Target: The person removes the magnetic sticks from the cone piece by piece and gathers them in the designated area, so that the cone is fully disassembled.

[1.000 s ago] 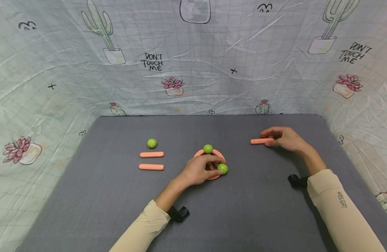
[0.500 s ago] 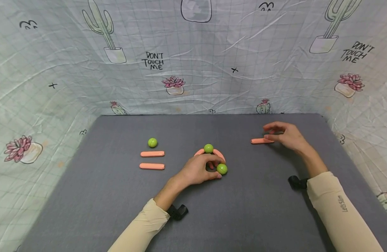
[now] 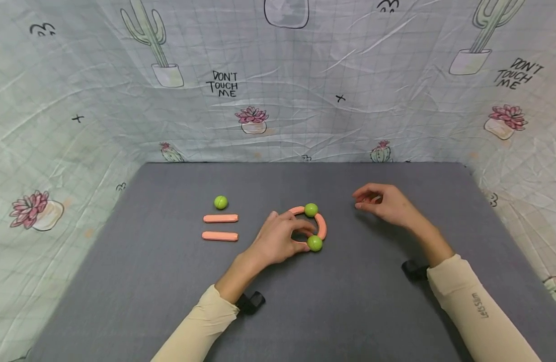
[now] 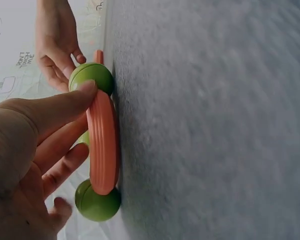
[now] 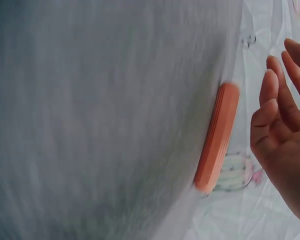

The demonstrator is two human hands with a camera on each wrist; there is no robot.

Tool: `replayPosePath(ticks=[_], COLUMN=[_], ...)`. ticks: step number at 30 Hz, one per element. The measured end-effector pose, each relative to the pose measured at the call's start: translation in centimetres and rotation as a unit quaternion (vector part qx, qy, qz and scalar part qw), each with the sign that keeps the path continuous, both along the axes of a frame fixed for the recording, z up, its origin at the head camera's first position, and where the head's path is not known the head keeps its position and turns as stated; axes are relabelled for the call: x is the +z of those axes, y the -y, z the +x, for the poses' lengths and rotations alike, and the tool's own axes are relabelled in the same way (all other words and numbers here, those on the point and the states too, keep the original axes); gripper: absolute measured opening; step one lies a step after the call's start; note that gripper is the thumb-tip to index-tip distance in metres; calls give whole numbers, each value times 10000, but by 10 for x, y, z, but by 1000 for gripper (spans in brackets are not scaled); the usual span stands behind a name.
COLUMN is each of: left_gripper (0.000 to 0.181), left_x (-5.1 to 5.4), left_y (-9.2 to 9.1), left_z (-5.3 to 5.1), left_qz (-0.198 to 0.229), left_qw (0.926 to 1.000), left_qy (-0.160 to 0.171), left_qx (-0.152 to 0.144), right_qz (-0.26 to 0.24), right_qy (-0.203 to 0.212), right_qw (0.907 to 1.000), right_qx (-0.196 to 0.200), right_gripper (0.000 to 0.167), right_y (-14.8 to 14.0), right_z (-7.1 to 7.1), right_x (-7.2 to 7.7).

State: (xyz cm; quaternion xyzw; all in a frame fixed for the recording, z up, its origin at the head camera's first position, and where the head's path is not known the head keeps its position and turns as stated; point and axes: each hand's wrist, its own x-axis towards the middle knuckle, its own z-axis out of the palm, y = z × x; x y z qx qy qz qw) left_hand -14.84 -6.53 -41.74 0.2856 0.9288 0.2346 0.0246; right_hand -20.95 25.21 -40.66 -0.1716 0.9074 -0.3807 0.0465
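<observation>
My left hand [image 3: 280, 239] pinches a glossy green ball [image 3: 315, 243], the thumb on its near side. This ball joins curved orange rods [image 3: 321, 226] into a ring on the table, with another green ball [image 3: 311, 210] at its far side. A third green ball [image 4: 97, 201] sits at the near end of a curved rod in the left wrist view; my hand hides it in the head view. My right hand [image 3: 386, 203] hovers with loosely bent fingers, holding nothing. Beside it lies a straight orange rod [image 5: 217, 137], apart from the fingers and covered in the head view.
To the left on the grey table [image 3: 350, 311] lie two straight orange rods, one farther back [image 3: 221, 218] and one nearer [image 3: 220, 236]. Behind them is a loose green ball [image 3: 221, 202]. A patterned cloth [image 3: 287, 85] hangs behind and at both sides of the table.
My right hand has let go of the straight orange rod, lifted a little, then shifted left over it. The ring has turned slightly under my left hand, its far ball moving right.
</observation>
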Motion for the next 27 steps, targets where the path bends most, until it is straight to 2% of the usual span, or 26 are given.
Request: replayPosePath(ticks=[5,9,12,16,21,24,27], left_gripper=[35,34,32,27,24,25,25], left_x=[1,-2,-6,-9,-11,-11,-10], left_y=[6,9,10,11,13,14,15], left_z=[2,1,0,0,0,0,-1], left_qz=[111,596,1099,1402,1130,932,921], left_qw=[9996,9970,9907,9857,9912,9929,9917], left_qy=[225,495,763,883,691,735,877], left_qx=[150,-44,-240,-305,-54,105,202], right_qz=[13,-25,-85,-177,38,348,484], right_qy=[231,515,762,1010,962,810,668], right_qw=[9987,9948,9892,9809,9773,9782,9793], right_qx=[462,874,1252,1652,1887,1881,1849], right_gripper=[22,24,26,31,36,33,29], right_y=[19,33,42,55,69,77,85], right_z=[9,16,19,23,30,33,35], right_x=[0,-1,-2,-3,-6,-5,-4])
